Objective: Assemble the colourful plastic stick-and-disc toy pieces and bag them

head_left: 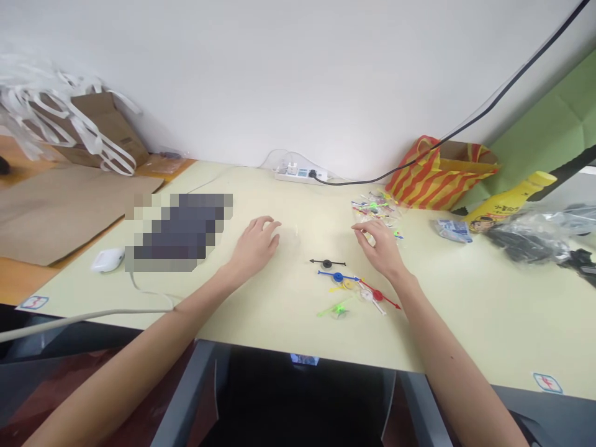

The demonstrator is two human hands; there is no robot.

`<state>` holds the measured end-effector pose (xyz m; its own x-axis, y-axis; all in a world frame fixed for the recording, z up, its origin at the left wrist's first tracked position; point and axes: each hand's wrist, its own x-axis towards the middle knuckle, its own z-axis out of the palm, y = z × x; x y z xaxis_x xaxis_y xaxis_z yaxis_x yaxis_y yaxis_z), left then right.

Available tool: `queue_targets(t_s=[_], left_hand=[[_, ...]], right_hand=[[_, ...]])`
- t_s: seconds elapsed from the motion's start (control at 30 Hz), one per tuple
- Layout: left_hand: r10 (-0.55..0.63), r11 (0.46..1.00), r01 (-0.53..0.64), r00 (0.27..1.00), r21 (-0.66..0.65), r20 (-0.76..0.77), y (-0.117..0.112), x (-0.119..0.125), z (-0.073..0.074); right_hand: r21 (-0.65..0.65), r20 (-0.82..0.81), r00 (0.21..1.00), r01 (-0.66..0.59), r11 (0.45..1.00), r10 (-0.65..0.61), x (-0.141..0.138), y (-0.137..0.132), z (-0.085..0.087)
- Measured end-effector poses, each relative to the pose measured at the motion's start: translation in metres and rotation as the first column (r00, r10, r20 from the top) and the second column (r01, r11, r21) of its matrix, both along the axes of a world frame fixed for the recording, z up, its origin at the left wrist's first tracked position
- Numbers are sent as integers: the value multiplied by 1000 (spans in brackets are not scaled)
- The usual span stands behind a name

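My left hand (255, 246) is over the table with its fingers apart and nothing in them. Just right of its thumb is a faint, clear round piece (293, 238). My right hand (379, 248) is beside a clear bag of small coloured plastic parts (375, 205), covering its near side. Its thumb and forefinger reach left with their tips close together, and I make out nothing between them. Between my hands and nearer me lie several arrow spinners on clear discs: a black spinner (327, 264), a blue spinner (338, 277), a red spinner (378, 295) and a green spinner (339, 309), with yellow and white ones among them.
A power strip (300, 172) stands against the wall, its black cable running up right. Right are a striped bag (437, 177), a small blue-white packet (453, 230) and a yellow bottle (507, 202). Left are a pixelated dark area (179, 230), a white case (108, 260) and cardboard (74, 205).
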<state>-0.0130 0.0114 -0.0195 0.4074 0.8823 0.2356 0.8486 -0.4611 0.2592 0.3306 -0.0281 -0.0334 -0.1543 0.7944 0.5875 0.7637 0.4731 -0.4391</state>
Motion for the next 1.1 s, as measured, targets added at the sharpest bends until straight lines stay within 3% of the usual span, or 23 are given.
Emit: queue_targets(t_s=[0.13,0.27,0.63,0.8,0.93,1.1], left_hand=[[-64,996,59,994,-66,-83,-8,-4,-15],[1,988,-30,982,-151,-187,-6,-4,-24],[19,949,-108,957,-296,-291,1,-2,-5],[-10,977,-32,980,-208,-201,17,11,3],[-39,977,-5,978,-212,-207,26,26,-9],[29,982,-75,968,-176,-250,32,26,-24]], right_hand=[[-25,3,1000,-23,999,23,-3,0,-4],[-38,12,999,-32,999,33,-3,-3,-5],[-44,10,1000,-19,999,19,3,-4,-4],[-37,7,1000,-1,999,2,6,-4,-4],[-25,21,1000,3,1000,-3,7,-6,-4],[-16,25,1000,8,1000,-7,8,-6,-5]])
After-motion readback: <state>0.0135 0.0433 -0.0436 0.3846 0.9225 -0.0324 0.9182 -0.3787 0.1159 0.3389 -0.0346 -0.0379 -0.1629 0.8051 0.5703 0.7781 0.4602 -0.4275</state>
